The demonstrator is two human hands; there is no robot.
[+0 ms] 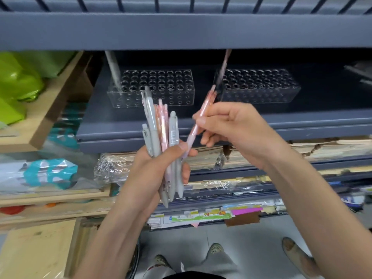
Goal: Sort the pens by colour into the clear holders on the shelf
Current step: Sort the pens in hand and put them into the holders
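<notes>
Mixed grey and pink pens (155, 127) bunched upright, one pink pen (209, 97) tilted beside, two clear holders (153, 87) (259, 85) behind

The grey shelf (201, 121) bears one clear holder (153, 93) at eleven o'clock and a second holder (259, 89) at one o'clock.

Bright even light, dim shelf recess (261, 59); soft motion blur, wide-angle bending at edges

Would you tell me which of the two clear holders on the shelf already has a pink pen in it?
The right holder: a pink pen stands at its left end, while the left holder has a grey pen.
</notes>
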